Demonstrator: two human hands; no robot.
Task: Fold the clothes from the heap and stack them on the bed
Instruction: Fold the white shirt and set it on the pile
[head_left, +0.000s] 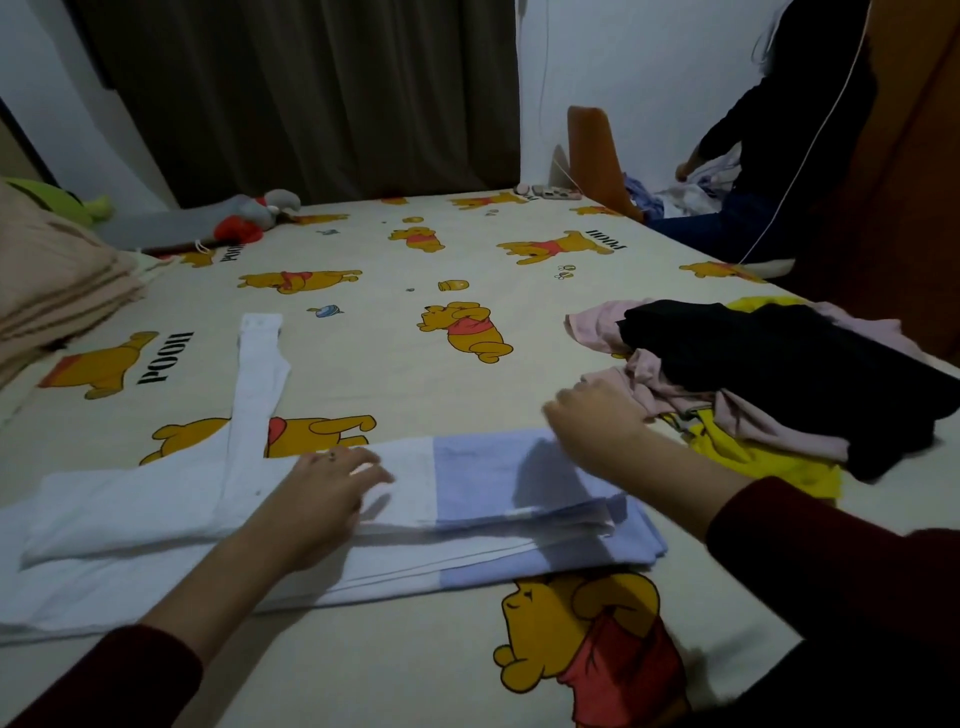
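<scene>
My left hand (332, 488) lies flat, fingers straight, pinning the white-and-blue shirt (467, 499) on the bed (395, 364); my right hand (597, 415), blurred, grip unclear, hovers beside the heap (753, 374). Smooth before folding.

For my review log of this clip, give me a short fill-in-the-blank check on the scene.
1. The left hand rests flat on the white and ____ garment.
2. Topmost on the clothes heap lies a ____ garment.
3. The right hand is beside the heap's ____ cloth.

Missing words: light blue; black; pink
</scene>
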